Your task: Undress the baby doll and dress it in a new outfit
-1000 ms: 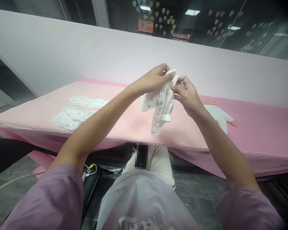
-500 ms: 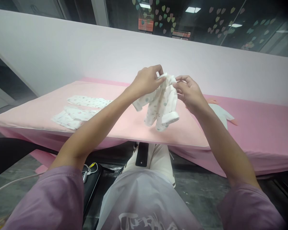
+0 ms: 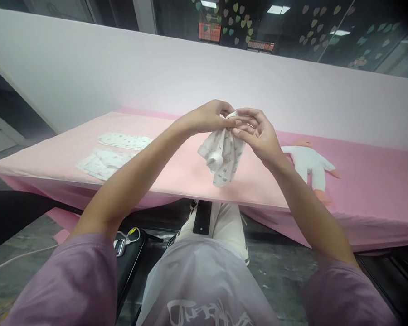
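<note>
It looked like an office: beyond the left hand (image 3: pixel 209 117) stood a white partition (image 3: pixel 156 77) and dark glass (image 3: pixel 285 31) (sprinkled with heart stickers (image 3: pixel 242 23)).

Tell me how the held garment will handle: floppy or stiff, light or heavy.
Likely floppy: the garment hangs in loose folds below the left hand. Probably light: its fabric looks thin and it is small beside the forearms.

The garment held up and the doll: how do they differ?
The garment hangs from the left hand, right hand at its top; the doll lies on the pink cloth. The garment is printed; the doll's body looks plain. The garment is bunched; the doll is spread out. Both are mostly white.
</note>
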Motion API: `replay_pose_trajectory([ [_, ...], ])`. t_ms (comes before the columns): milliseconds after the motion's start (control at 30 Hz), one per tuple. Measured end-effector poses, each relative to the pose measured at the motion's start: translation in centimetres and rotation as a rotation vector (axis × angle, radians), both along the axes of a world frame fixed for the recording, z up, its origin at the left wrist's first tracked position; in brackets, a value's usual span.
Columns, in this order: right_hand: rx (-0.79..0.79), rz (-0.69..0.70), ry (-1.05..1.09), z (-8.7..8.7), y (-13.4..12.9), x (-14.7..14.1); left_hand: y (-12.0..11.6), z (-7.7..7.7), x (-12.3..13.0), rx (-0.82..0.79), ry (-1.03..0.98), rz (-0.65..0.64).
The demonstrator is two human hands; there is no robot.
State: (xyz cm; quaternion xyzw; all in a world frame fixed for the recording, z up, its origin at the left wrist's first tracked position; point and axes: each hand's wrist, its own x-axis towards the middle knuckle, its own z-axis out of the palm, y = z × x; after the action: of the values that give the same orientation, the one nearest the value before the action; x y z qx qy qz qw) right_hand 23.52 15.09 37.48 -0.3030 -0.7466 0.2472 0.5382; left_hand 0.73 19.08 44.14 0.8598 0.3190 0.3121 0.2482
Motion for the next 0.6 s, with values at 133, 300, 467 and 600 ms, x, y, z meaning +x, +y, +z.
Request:
replay_pose_trajectory([
  [133,0.122,-0.176,0.084,-1.6,0.5,1.3,-0.8,0.9,-0.2,0.016,-0.047,-0.065],
  [300,-0.119,0.035,0.049,-0.9,1.7,1.7,-1.9,2.2,0.3,0.052,-0.091,-0.129],
  [467,-0.172,-0.014,0.098,1.2,2.1,1.4,-1.6,0.0,-1.1,0.055,-0.135,-0.078],
  [600,-0.184,-0.061,0.105,1.3,1.9,1.5,-2.6,-5.7,-3.2,-0.124,-0.135,-0.133],
])
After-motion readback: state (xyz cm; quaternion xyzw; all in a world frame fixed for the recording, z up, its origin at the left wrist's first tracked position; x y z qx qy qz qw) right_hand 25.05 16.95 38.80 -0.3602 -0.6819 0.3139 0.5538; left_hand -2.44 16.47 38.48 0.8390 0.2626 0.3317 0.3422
